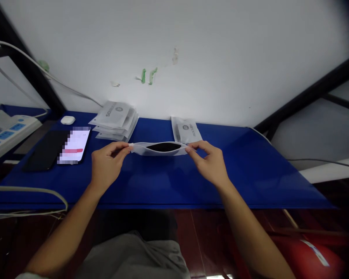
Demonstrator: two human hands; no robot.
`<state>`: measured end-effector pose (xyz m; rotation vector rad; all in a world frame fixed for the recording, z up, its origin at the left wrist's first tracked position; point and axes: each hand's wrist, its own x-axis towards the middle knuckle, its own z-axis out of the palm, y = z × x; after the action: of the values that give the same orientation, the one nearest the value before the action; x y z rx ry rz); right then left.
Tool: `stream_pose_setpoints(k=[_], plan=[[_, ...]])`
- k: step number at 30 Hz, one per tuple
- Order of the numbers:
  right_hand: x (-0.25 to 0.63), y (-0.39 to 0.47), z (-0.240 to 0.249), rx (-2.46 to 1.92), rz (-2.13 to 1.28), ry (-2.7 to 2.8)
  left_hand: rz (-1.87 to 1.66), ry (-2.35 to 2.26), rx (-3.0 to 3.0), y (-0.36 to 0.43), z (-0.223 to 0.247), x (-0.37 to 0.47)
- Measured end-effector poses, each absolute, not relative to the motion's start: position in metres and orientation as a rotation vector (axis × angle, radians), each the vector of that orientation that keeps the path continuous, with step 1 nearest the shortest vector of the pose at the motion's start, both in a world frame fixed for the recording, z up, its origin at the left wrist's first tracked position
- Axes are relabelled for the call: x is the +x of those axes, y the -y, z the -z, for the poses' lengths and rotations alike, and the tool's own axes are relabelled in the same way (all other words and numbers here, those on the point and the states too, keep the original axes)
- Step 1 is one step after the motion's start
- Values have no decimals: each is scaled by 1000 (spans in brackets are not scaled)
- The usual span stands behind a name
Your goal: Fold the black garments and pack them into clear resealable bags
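Observation:
A frosted white pouch is held up over the blue tabletop, its mouth gaping to show a dark inside. My left hand pinches the pouch's left end between thumb and fingers. At the right end, my right hand grips the pouch the same way. Behind and to the left lies a stack of several similar pouches with dark lettering. One more printed pouch lies near the wall, just behind the held one.
On the left are a lit phone, a dark flat device, a white earbud case and a white power strip. A white cable runs along the wall. Black frame bars flank the table.

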<state>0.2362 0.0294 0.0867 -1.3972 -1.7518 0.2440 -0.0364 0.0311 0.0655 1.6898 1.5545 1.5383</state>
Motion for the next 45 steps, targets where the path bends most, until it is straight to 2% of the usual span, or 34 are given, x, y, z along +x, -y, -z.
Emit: stream_pose_setpoints(k=[11,17,25,45], plan=[[235,-28,-90,-1386,-188,1900,-1457,-1542,2087,-33,-66,-37],[192,-17,-112,-1147,102,1978,-1437,-1484,2247,-32,-67,-38],[133,-32,-112,-1020,46,2396,-1457,-1378,2299,-29,-69,-34],[150,-37,-115,-1072,73,2482,-1341,-1318,2227,-25,-54,-34]])
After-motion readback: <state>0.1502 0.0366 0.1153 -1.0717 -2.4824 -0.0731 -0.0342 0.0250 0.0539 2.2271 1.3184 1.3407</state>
